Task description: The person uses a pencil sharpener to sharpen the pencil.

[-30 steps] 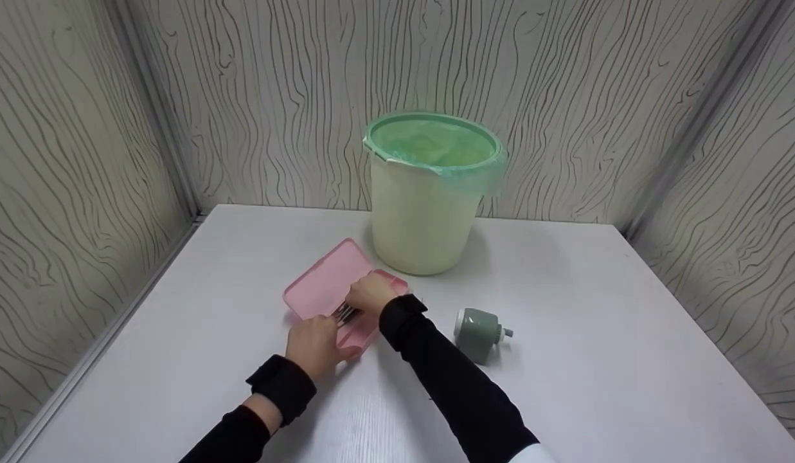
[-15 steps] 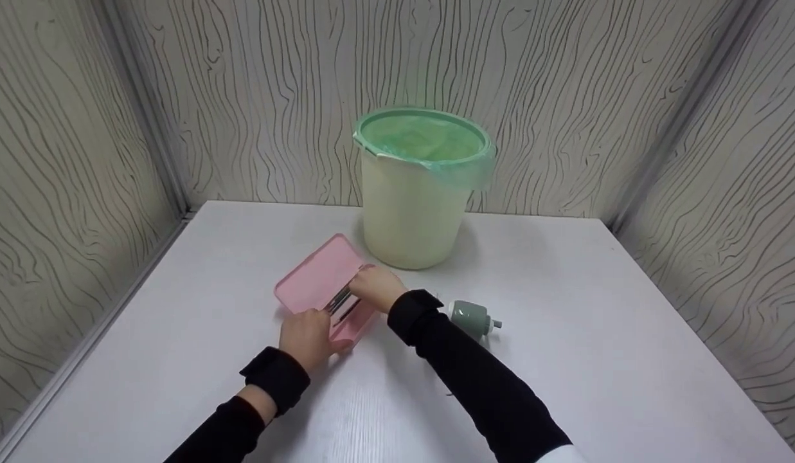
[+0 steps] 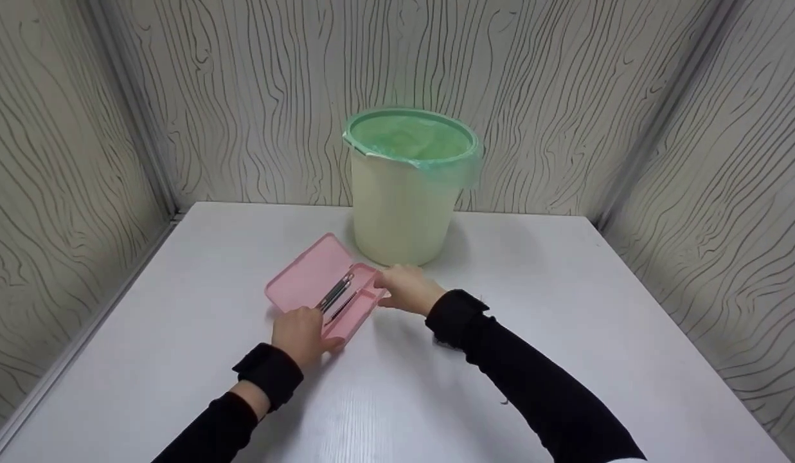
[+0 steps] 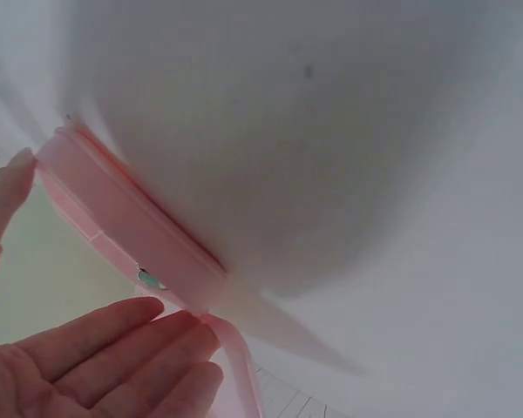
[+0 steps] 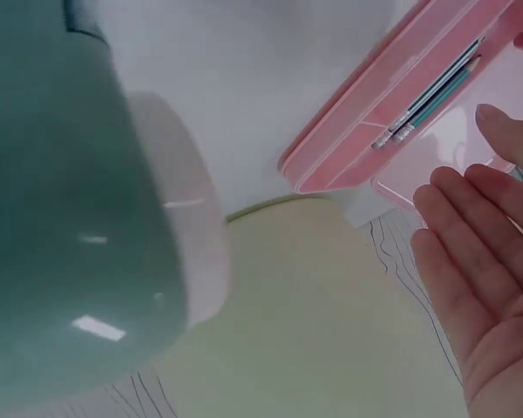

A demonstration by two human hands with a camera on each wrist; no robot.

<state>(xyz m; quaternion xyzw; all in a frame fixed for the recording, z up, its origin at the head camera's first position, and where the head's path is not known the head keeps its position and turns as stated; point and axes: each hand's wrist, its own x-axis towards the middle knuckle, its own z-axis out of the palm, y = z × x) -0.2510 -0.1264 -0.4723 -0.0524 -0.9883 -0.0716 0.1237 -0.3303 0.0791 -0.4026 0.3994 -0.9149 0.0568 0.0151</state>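
Observation:
A pink pencil case (image 3: pixel 309 272) lies with its lid folded back on the white table in the head view. Several pencils (image 3: pixel 335 293) rest inside it; the right wrist view shows their teal and dark barrels (image 5: pixel 434 97). My left hand (image 3: pixel 299 335) grips the near end, thumb on one side and fingers by the hinge side. Beside the far right end is my right hand (image 3: pixel 408 289), fingers extended and holding nothing. In the right wrist view its palm (image 5: pixel 506 313) faces the camera; whether a fingertip touches the case rim, I cannot tell.
Behind the case stands a pale green bin (image 3: pixel 400 209) lined with a green bag. A green bottle (image 5: pixel 78 244) looms close in the right wrist view; in the head view the right sleeve mostly hides it. Patterned panels (image 3: pixel 275 96) enclose the table.
The right hand has withdrawn from inside the case to its right end, uncovering the pencils. My left hand keeps its hold. The head view has shifted slightly.

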